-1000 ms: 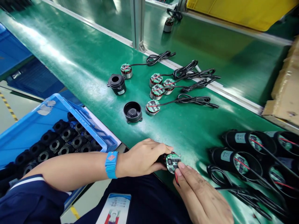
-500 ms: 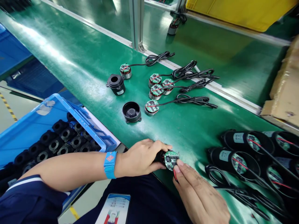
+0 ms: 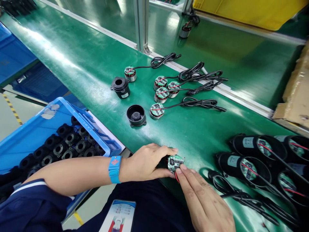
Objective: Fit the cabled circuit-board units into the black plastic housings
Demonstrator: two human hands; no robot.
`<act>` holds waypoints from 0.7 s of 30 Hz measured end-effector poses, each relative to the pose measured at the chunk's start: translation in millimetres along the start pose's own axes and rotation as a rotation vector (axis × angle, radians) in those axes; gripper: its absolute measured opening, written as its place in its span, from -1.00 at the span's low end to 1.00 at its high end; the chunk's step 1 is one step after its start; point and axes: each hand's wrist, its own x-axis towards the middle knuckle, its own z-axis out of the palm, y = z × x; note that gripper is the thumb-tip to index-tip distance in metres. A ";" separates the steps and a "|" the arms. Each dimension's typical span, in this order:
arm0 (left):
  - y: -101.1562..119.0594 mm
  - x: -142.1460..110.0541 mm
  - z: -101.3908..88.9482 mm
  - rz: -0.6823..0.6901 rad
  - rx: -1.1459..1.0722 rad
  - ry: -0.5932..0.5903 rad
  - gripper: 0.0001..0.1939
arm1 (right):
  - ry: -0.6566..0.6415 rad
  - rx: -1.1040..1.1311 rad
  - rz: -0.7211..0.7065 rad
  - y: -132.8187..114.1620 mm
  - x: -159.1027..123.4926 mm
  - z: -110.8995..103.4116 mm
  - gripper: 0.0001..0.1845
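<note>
Both hands edged slightly left — left hand (image 3: 145, 162) grasps the motor (image 3: 174, 162), right hand (image 3: 205, 203) pressing it — on the green belt (image 3: 79, 64).

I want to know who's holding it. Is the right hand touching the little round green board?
Touching. The head view shows the right hand's fingertips pressed on the round green board, with no gap, while the left hand grips the black housing behind it.

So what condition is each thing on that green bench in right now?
Left hand: closed around a black housing.
Right hand: fingers pressing the round board.
Round board: seated at the held housing's mouth, tilted.
Open black housing: empty, mouth up.
Other black housing: upright, apart.
Five wired boards: loose, cables coiled.
Blue crate: filled with black housings.
Assembled units: lying on their sides.
</note>
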 end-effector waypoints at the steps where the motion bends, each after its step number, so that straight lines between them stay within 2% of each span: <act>1: 0.3 0.0 -0.1 0.001 0.001 0.000 -0.43 | 0.005 0.032 0.005 1.9 -1.1 0.7 -0.61; 6: 1.9 -1.2 0.5 -0.013 0.031 -0.006 -0.43 | 0.025 0.151 0.043 8.6 -5.3 1.7 -0.60; 10: 1.6 -1.9 -0.4 -0.029 0.018 -0.022 -0.37 | 0.034 0.176 0.052 9.7 -5.0 0.9 -0.59; 16: 4.4 2.7 -6.5 -0.076 -0.023 -0.055 -0.42 | 0.052 0.209 0.069 10.8 -1.8 1.8 -0.61; 21: 7.4 5.9 -10.4 -0.060 -0.026 -0.094 -0.43 | 0.065 0.228 0.072 12.0 -2.5 2.9 -0.60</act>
